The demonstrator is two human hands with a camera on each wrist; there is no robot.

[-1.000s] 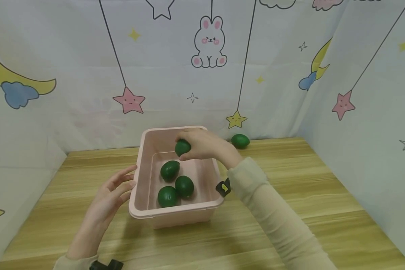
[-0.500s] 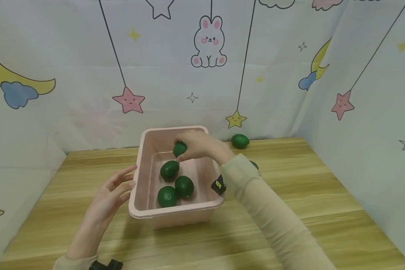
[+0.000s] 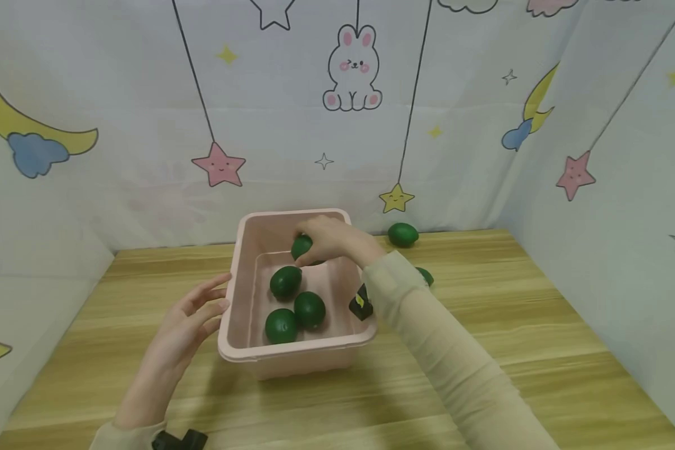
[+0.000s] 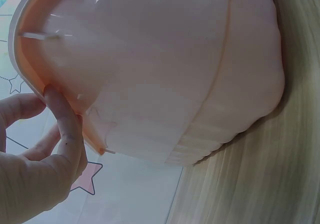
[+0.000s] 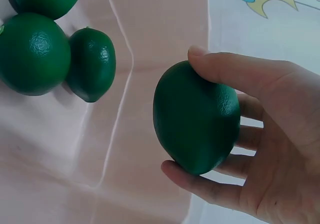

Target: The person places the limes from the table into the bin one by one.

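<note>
Right hand holding a green lime over the pink bin, left hand steadying the bin's rim.

In the middle of the head view the right hand is curling thumb and fingers around a green lime, holding it just above the far end of the pink bin, inside its rim. The left hand, fingers nearly straight, is touching the bin's left rim; in the left wrist view its fingertips are pressing the lip. Three limes are lying together on the bin's floor, leaving its far end bare. Two more limes are sitting on the desk right of the bin, near the backdrop, with open wood toward the frame's right and lower edges.
</note>
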